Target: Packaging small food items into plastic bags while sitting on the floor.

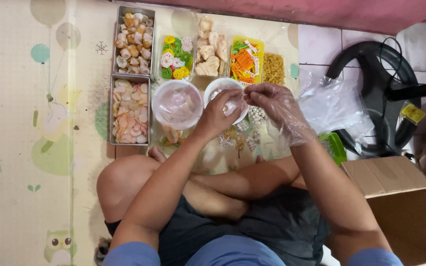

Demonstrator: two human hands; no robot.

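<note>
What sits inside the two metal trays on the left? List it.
The far metal tray holds pale and tan puffed crackers. The near metal tray holds flat pink-and-white chips. Lower layers and tray bottoms are covered.

A seated person's bare left hand (218, 114) and plastic-gloved right hand (274, 106) met over a small white bowl (218, 87). A lidded clear tub (177, 104) sat beside it, with trays of colourful crackers (133, 40) on the floor mat (20, 148).

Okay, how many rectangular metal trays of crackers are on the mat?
2. One metal tray sits at the far left of the back row; the second metal tray lies directly in front of it, left of the round plastic container. None looks hidden.
</note>
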